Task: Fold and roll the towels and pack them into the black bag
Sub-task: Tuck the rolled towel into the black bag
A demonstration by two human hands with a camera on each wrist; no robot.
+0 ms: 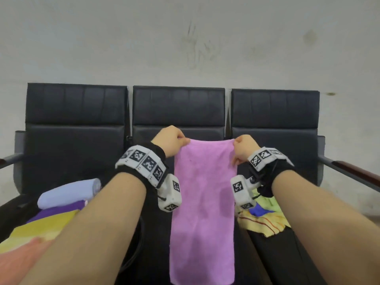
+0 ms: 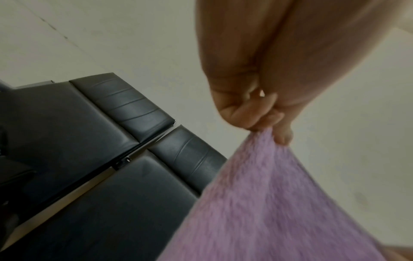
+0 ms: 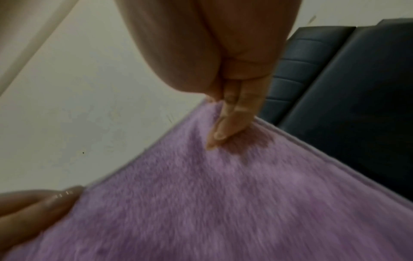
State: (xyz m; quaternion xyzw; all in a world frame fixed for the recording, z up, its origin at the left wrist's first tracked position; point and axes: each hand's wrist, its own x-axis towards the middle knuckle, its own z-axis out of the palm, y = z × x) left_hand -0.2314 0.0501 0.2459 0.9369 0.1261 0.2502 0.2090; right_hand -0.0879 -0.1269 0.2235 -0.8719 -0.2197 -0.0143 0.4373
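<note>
A rolled lavender towel (image 1: 67, 193) already lay at left atop flat ones. The left hand (image 1: 170, 141) and right hand (image 1: 243, 148) pinched the pink towel's (image 1: 203, 202) top corners, hanging unrolled; crumpled towels (image 1: 265, 219) waited right. No bag showed.

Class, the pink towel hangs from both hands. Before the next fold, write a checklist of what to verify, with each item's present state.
1. Left hand pinches a top corner of the pink towel: ok.
2. Right hand pinches the other top corner: ok.
3. Top edge taut and level: ok.
4. Towel hangs flat, no twists: ok.
5. Bottom edge even: cannot tell, partly out of frame.
6. Black bag within reach: cannot tell.
</note>
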